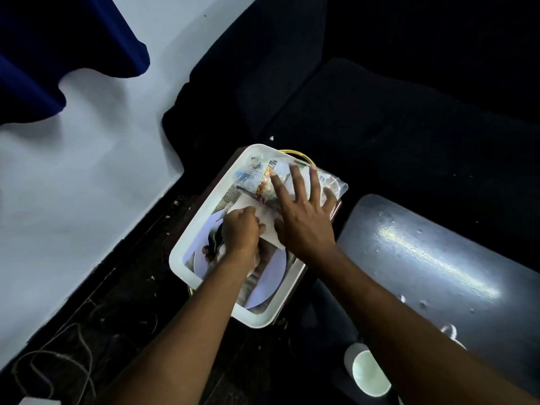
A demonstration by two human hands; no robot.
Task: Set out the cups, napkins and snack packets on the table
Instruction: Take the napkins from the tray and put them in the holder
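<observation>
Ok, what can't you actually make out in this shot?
Head view only:
- Napkin: its edges hidden under the left hand and right hand.
- Snack packets: print too blurred to read.
- Cup: its base hidden by the right forearm.
- Tray: its picture largely covered by the arms.

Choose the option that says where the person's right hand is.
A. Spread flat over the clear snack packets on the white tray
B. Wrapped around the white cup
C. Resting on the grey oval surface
A: the right hand lies open, fingers splayed, on the snack packets in the white tray.
</observation>
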